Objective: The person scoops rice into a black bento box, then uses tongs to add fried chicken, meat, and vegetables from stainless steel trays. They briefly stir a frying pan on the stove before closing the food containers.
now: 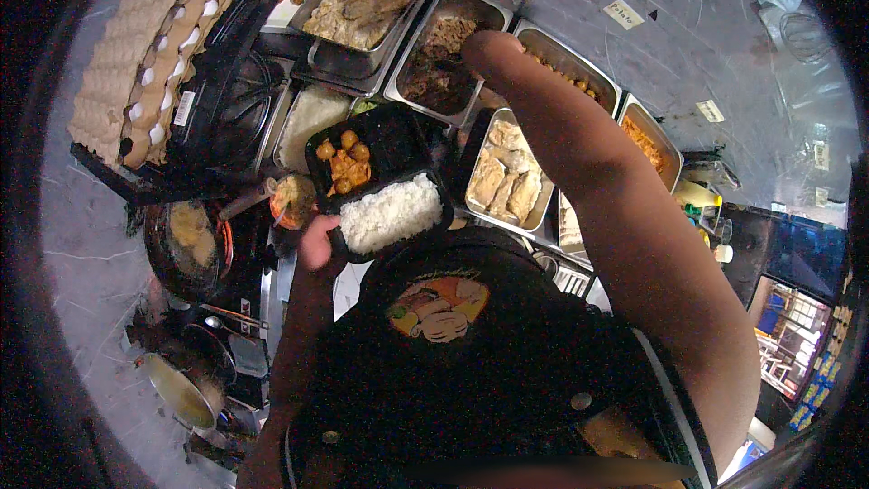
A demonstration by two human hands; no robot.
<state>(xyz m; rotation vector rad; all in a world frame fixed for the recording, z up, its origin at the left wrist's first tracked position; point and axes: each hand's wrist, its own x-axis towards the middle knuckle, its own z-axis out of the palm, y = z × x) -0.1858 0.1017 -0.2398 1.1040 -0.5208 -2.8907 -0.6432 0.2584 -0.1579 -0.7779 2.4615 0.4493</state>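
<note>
- The left hand (319,243) is closed on the near left corner of a black tray (380,177), holding it level above the serving line, just left of centre.
- The tray has rice (391,213) in its near compartment and orange-brown pieces (344,163) in the far left one; the far right compartment looks dark and bare.
- The right hand (484,47) reaches out to 12 o'clock, over a steel pan of dark meat (439,59); its fingers are out of sight, so I cannot tell whether they are spread or pinched.
- A pan of pale shredded food (362,2) sits at 11 o'clock of the tray.
- A pan of flat pale pieces (507,179) lies at 3 o'clock of the tray, under the right forearm.
- Egg cartons (145,63) are stacked at 10 o'clock.
- A dark skillet (186,249) stands at 8 o'clock, beside the left hand.
</note>
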